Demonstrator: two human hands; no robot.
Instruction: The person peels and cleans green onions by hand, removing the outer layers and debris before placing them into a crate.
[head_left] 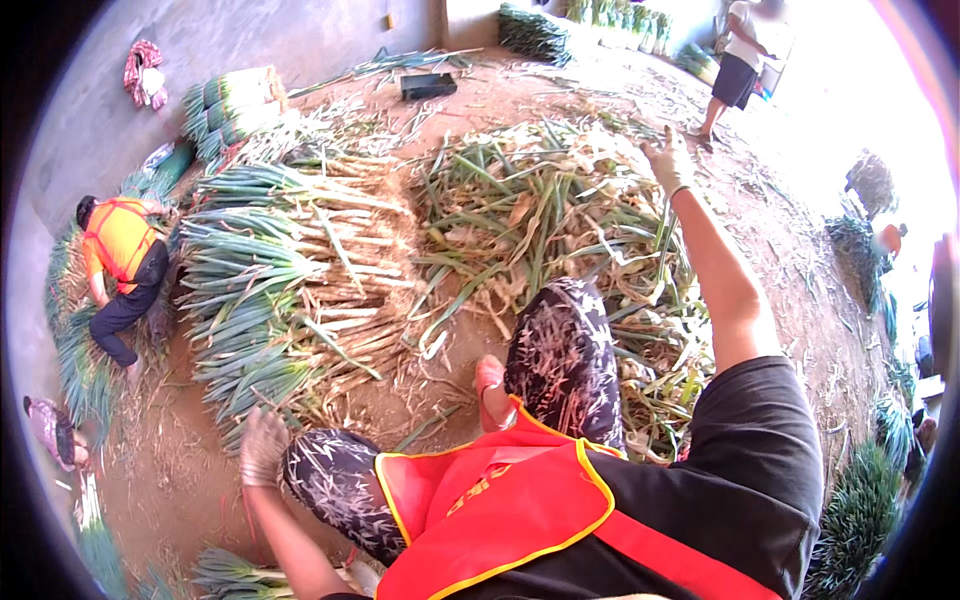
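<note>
A thick pile of long green onions [290,260] lies at left of centre, leaves to the left and pale stalks and roots to the right. My left hand [264,446], in a thin pale glove, is by the leaf tips at the pile's near edge, fingers stretched and holding nothing I can see. My right arm reaches far out to the right. The gloved right hand [672,166] is raised beyond a heap of stripped leaves [545,205], its fingers apart and nothing in them. Between my knees and that heap is bare ground.
Tied onion bundles [232,105] stand by the left wall, near a dark crate [428,86]. A person in an orange top [122,240] bends over onions at left; another person [742,55] stands at the far right. More onions [860,515] lie at the lower right.
</note>
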